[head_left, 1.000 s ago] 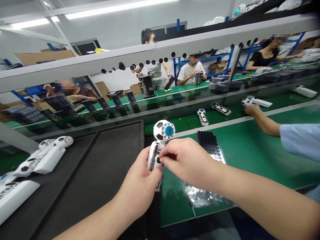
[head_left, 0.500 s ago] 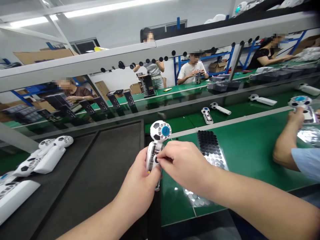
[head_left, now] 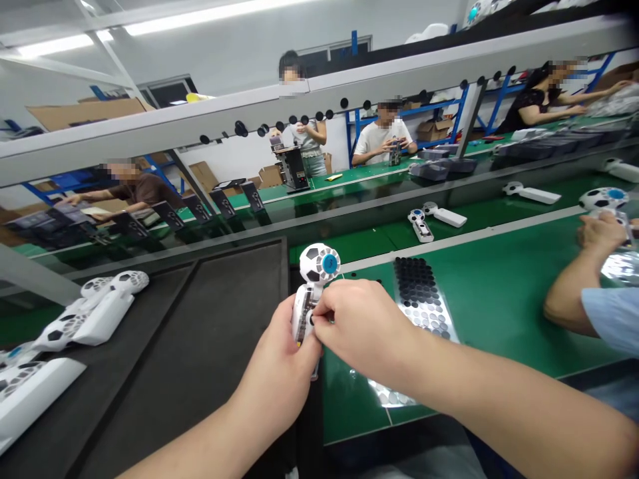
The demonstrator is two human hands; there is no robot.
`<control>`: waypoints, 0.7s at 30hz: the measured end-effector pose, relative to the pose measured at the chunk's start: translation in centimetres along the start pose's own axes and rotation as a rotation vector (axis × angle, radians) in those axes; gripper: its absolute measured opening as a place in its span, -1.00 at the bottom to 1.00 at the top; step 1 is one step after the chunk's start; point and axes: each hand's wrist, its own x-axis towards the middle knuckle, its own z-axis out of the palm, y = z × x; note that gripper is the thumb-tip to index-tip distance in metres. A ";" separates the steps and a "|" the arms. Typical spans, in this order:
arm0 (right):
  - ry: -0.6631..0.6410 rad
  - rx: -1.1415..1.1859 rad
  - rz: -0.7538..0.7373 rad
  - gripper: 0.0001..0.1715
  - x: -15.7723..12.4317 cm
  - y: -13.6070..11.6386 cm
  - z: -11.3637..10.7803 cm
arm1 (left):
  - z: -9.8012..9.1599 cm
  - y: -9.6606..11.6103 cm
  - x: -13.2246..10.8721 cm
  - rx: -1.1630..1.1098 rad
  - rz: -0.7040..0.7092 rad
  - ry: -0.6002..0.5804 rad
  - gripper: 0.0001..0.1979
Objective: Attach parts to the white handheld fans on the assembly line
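Note:
My left hand (head_left: 279, 366) is closed round the handle of a white handheld fan (head_left: 313, 265), its football-patterned head upright with a blue centre. The handle's cover is off on the side facing me, so inner parts show. My right hand (head_left: 364, 322) pinches thumb and forefinger at a small black disc (head_left: 312, 320) against the open handle; the fingertips partly hide it. Under my right forearm, on the green table, lies a clear sheet of round black pads (head_left: 417, 276), its nearer part showing pale, shiny circles.
More white fans (head_left: 107, 313) lie on the black tray (head_left: 214, 319) at left. Fans and handle pieces (head_left: 446, 216) rest on the green conveyor beyond. At right, a co-worker's hand (head_left: 602, 233) holds another fan. Dark boxes (head_left: 252, 196) stand along the far line, where several people work.
My hands keep nearly the same grip, with my right fingertips still at the handle. Fans on the conveyor have shifted slightly right; boxes on the far line have shifted left.

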 end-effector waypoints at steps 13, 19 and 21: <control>-0.006 0.627 0.280 -0.82 1.2 1.0 0.2 | -0.1 1.0 0.0 -0.134 -0.024 0.032 -0.48; 0.058 1.249 0.493 -0.77 0.7 1.4 1.6 | 0.3 1.7 -0.2 -0.429 -0.038 0.008 -0.44; -0.050 1.254 0.420 -0.68 0.4 1.1 1.8 | 0.7 1.7 -0.1 -0.443 -0.023 -0.012 -0.40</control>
